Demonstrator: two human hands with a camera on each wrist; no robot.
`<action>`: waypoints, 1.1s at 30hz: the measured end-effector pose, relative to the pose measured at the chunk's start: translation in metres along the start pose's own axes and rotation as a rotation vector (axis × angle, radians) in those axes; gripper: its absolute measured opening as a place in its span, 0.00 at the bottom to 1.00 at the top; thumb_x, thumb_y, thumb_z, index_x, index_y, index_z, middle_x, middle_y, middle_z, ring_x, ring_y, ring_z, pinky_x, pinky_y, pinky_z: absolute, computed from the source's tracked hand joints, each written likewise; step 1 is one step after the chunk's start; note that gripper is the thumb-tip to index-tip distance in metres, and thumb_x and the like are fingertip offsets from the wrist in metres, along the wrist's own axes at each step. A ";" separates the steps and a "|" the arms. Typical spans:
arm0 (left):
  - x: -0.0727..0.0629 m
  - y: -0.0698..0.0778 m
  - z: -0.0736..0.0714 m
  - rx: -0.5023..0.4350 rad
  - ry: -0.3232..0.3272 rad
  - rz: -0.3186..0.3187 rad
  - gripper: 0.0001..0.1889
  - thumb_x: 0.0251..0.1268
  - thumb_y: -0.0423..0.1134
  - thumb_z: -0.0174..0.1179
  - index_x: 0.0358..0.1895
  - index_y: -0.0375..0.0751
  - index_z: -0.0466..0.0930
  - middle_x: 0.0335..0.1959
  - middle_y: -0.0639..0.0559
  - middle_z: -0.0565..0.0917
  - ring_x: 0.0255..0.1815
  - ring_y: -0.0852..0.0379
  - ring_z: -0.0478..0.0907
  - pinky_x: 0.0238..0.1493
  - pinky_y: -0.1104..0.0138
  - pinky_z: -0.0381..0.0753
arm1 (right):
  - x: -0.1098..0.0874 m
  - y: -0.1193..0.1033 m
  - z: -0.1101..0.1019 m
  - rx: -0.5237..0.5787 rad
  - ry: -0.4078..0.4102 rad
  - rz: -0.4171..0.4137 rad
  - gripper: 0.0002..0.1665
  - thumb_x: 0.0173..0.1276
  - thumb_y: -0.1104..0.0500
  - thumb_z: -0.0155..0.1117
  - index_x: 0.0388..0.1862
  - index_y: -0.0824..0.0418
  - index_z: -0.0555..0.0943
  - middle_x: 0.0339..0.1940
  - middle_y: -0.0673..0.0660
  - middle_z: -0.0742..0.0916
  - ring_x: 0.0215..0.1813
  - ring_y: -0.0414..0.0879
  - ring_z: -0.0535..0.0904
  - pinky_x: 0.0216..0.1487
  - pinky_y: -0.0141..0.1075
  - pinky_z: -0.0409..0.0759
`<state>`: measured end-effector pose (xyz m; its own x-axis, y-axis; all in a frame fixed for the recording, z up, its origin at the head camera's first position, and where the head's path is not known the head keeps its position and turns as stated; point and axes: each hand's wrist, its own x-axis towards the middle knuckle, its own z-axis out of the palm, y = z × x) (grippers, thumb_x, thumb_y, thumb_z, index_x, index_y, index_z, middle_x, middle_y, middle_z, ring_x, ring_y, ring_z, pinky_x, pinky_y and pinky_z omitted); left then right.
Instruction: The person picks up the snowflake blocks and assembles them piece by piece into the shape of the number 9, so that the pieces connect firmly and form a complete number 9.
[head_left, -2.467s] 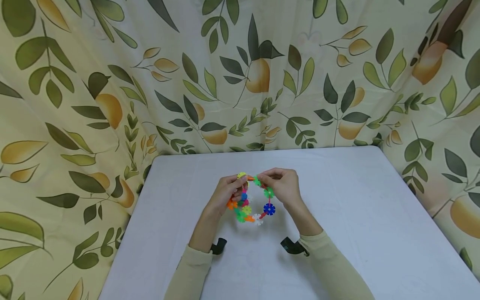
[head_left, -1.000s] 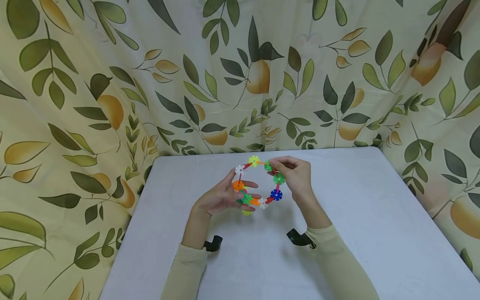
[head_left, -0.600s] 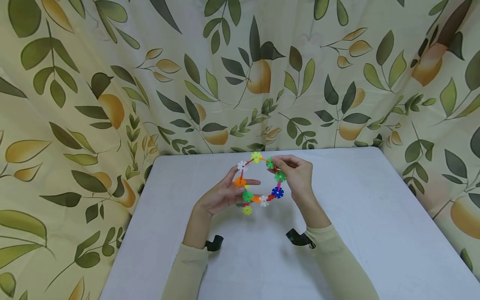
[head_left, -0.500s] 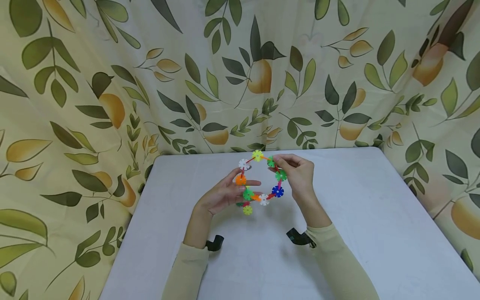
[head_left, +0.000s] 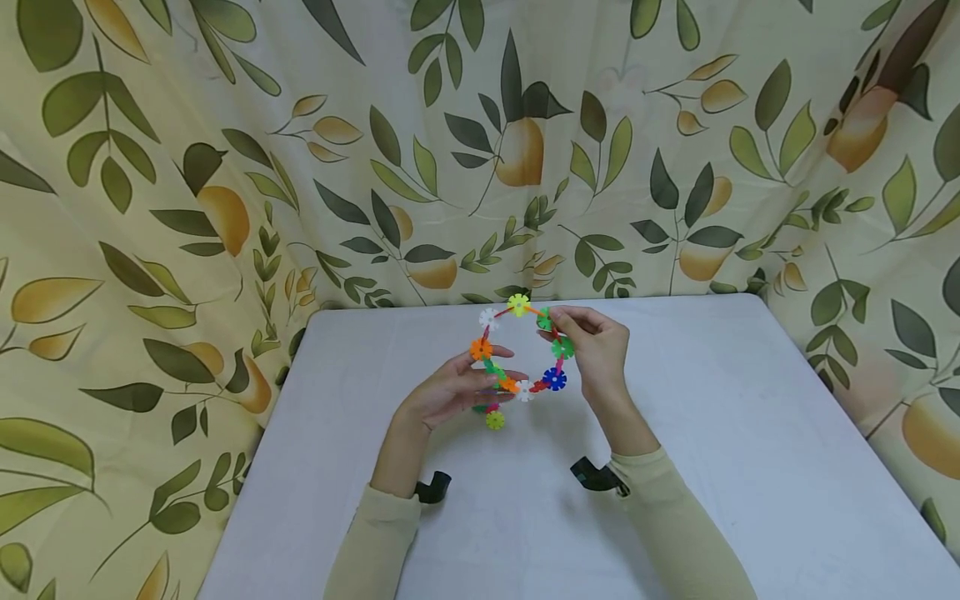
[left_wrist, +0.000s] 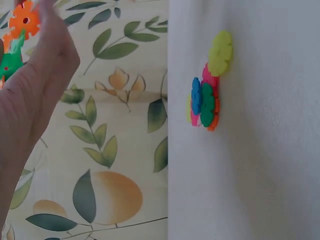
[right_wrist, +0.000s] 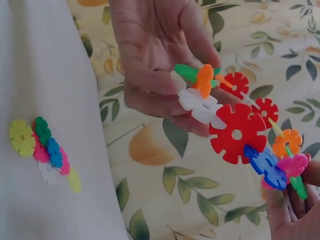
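Evidently clear of the desk (head_left: 675, 408), a ring of colourful notched plastic discs (head_left: 554, 379) is held in the air between a person's two hands, its face turned roughly towards the wearer. The right hand (head_left: 598, 343) pinches a green disc (head_left: 544, 318) at the ring's upper right, thumb and fingers closed on it; that grip seems to carry the loop and spread it wide. The left hand (head_left: 441, 392) has its fingers loosely spread and mostly straight, touching the ring's lower left, probably to steady it from the other side. Beneath that hand, a small cluster of discs (left_wrist: 207, 104) rests on the desk, apart from the ring, perhaps left there for easy reach; whether its pieces are joined is hard to tell
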<state>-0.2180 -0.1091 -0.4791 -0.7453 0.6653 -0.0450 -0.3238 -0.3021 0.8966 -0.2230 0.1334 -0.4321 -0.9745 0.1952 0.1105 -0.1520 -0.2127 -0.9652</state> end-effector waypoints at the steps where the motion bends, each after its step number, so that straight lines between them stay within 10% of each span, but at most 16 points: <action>1: 0.000 -0.001 0.001 -0.005 -0.002 -0.004 0.21 0.79 0.29 0.52 0.70 0.44 0.71 0.67 0.30 0.79 0.73 0.24 0.67 0.69 0.39 0.71 | 0.000 0.001 0.000 0.000 0.000 0.001 0.20 0.67 0.57 0.77 0.50 0.72 0.87 0.39 0.57 0.92 0.39 0.49 0.92 0.45 0.40 0.88; 15: 0.001 0.000 0.004 -0.219 0.001 0.021 0.19 0.84 0.33 0.42 0.72 0.45 0.61 0.58 0.35 0.76 0.46 0.37 0.78 0.65 0.30 0.68 | 0.001 0.009 -0.007 -0.131 -0.002 0.032 0.22 0.68 0.50 0.77 0.49 0.66 0.88 0.38 0.51 0.92 0.42 0.45 0.91 0.48 0.32 0.87; 33: -0.003 0.006 -0.002 -0.221 0.063 0.034 0.14 0.87 0.40 0.43 0.68 0.48 0.65 0.62 0.34 0.76 0.65 0.26 0.75 0.67 0.34 0.70 | 0.005 0.014 -0.013 -0.157 -0.081 0.101 0.30 0.74 0.39 0.67 0.54 0.66 0.86 0.44 0.51 0.93 0.46 0.42 0.91 0.50 0.33 0.87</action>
<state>-0.2187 -0.1142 -0.4747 -0.7907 0.6102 -0.0500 -0.4125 -0.4705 0.7800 -0.2273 0.1437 -0.4479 -0.9946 0.1014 0.0240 -0.0315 -0.0739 -0.9968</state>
